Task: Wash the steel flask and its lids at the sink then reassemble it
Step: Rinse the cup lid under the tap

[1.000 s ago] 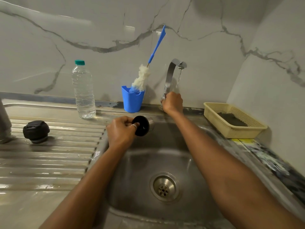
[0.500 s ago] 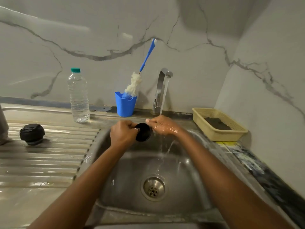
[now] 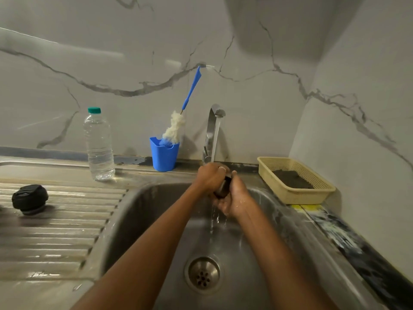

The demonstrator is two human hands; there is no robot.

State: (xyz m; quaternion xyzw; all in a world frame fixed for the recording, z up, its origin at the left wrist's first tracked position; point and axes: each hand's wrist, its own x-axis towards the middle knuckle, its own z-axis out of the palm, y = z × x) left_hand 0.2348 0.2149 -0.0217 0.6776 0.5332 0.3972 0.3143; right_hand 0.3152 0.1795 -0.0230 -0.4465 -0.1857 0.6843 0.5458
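Note:
Both hands meet under the running tap (image 3: 213, 128) over the steel sink (image 3: 143, 211). My left hand (image 3: 209, 179) grips a small dark flask lid (image 3: 223, 187) from above, fingers curled over it. My right hand (image 3: 234, 198) cups the same lid from the right and below, thumb up against it. Water runs off the hands into the basin. A second lid, the black stopper (image 3: 30, 199), lies on the ribbed draining board at far left. The flask body is out of view.
A clear water bottle (image 3: 98, 145) stands behind the draining board. A blue cup (image 3: 164, 154) holds a bottle brush (image 3: 178, 124) left of the tap. A cream basket (image 3: 295, 179) with a dark scrub pad sits at right. The drain (image 3: 202, 274) lies mid-basin.
My right hand left the tap handle and came down onto the lid. Water now flows. My left hand carried the lid right, under the stream.

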